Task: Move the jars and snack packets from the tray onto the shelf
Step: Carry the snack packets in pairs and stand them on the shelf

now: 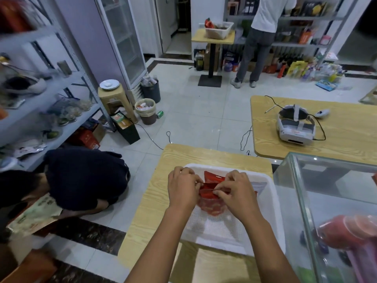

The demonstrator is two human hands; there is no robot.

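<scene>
Head view: both hands are inside the white tray [271, 193] on the near desk [155, 193]. Left hand [182, 188] and right hand [236, 193] are each pinched shut on the top edge of red snack packets [212, 205], which lie in the tray's middle (how many packets are bunched there I cannot tell; at least two overlap). No jars visible in the tray. Judgement: the step is gathering the packets for a lift. Best to square the top edges together, hold by the sealed strip rather than the soft belly, and raise them straight up clear of the tray wall before turning. The shelf [51, 94] stands well apart to the left, grey metal, already carrying bowls and packets. A crouching person [85, 176] is on the tiled floor [195, 111] between desk and shelf, so the carry path looks tight. A glass tank [306, 201] stands just beside the tray on the right. A second desk [346, 144] beyond holds a headset [295, 127]. Another person [261, 37] stands at far shelving.
</scene>
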